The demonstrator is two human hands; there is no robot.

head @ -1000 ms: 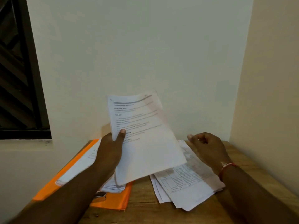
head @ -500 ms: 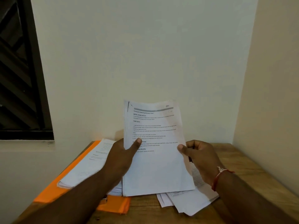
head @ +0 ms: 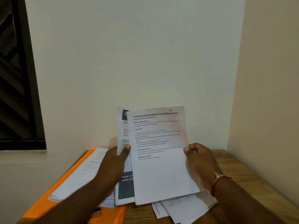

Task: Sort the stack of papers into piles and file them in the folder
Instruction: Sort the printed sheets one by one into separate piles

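Left hand (head: 113, 162) pinches rear sheet (head: 125, 186), right hand (head: 200, 162) pinches front sheet (head: 161, 167) by its edge. Both held upright, prob. to read headings & split them. Orange folder (head: 40, 206) lies on worktop (head: 242, 175) at left w/ papers on it; loose pile (head: 182, 209) under the sheets.

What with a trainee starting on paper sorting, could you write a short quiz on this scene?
1. True or false: the right hand pinches the front sheet by its right edge.
2. Which hand holds the rear sheet?
3. The folder is: A orange, B blue, C green.
Key: 1 true; 2 the left hand; 3 A.
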